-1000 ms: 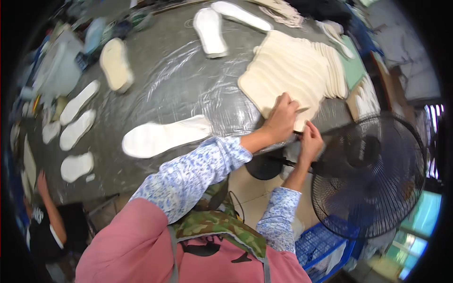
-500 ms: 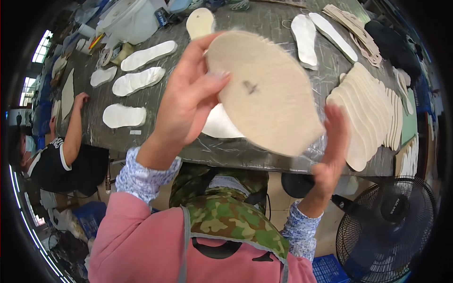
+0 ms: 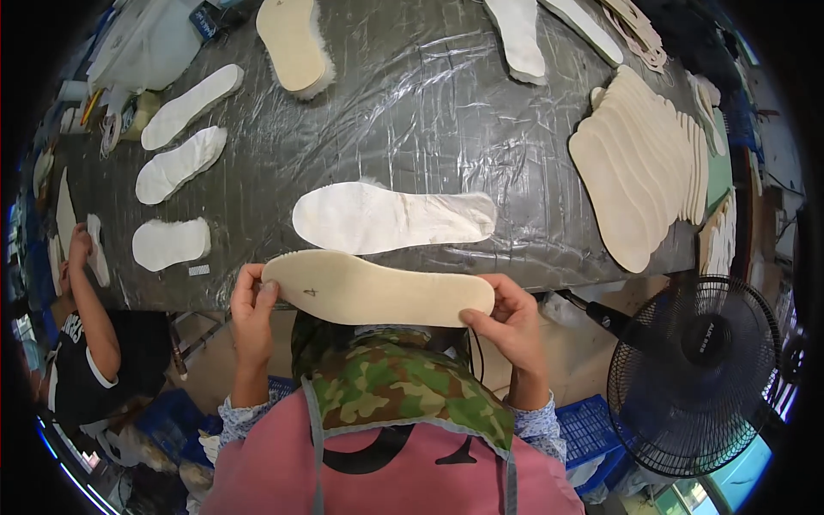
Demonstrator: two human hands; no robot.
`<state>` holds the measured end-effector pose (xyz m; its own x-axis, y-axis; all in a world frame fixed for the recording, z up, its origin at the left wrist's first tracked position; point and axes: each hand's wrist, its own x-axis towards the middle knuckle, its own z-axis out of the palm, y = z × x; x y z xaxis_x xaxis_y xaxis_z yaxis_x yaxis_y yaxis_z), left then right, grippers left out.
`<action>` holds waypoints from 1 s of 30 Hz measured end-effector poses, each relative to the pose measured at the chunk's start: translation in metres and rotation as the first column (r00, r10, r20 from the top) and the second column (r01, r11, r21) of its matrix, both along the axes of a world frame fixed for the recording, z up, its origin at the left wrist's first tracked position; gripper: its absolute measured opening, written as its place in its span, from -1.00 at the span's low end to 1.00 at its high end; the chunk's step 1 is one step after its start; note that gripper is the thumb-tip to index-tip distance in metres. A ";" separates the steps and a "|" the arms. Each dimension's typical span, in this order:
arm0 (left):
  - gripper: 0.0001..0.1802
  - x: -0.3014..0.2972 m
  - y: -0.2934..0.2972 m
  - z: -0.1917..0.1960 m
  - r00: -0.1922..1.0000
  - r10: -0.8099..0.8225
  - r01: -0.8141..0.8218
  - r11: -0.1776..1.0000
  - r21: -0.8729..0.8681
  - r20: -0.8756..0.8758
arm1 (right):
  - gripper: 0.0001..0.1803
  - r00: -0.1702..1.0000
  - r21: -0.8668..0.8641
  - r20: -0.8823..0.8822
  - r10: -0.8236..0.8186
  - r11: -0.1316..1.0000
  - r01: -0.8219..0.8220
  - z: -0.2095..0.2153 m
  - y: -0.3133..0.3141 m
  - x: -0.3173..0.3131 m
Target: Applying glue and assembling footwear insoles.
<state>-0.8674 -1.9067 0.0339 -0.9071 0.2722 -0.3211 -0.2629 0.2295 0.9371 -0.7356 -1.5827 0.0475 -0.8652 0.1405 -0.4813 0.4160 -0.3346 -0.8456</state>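
Between my two hands I hold a beige insole (image 3: pixel 378 287) level at the table's near edge, a small dark mark on its wide end. My left hand (image 3: pixel 253 313) pinches that wide end with the thumb on top. The narrower heel end is gripped by my right hand (image 3: pixel 509 324), thumb also on top. Just beyond it lies a white insole (image 3: pixel 386 218) flat on the table, its toe end to the left and some fluff showing at its far edge. Farther off, a beige insole with a fluffy white rim (image 3: pixel 292 43) rests on the dark table cover (image 3: pixel 412 120).
At right is a fanned stack of beige insoles (image 3: pixel 631 163), with a black fan (image 3: pixel 693 373) below it. Several white insoles (image 3: pixel 172 245) lie at left. A co-worker's arm (image 3: pixel 90 300) reaches the table's left end. Blue crates (image 3: pixel 592 429) stand on the floor.
The beige insole has come down and toward me, turning level. My right hand, apart from it before, now grips its heel end. The white insole beneath is fully uncovered.
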 end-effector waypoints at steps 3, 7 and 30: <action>-0.79 -0.006 0.011 0.015 0.999 0.003 -0.003 1.000 0.010 0.035 | -0.63 0.993 -0.045 0.023 -0.117 0.992 0.118 0.001 0.001 -0.004; -0.75 -0.011 0.017 0.026 0.992 0.027 -0.025 1.000 -0.014 0.125 | -0.68 0.993 0.122 0.040 -0.107 0.987 0.101 0.006 0.003 -0.014; -0.64 -0.076 0.053 0.001 0.991 -0.123 0.103 0.957 -0.271 -0.056 | -0.63 0.962 0.513 -0.067 -0.266 0.817 0.262 -0.012 0.013 -0.059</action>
<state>-0.9432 -1.8539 0.0349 -0.8987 0.2873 -0.3313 -0.1552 0.4983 0.8530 -0.7946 -1.5692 0.0353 -0.7558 0.5913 -0.2812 0.3813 0.0483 -0.9232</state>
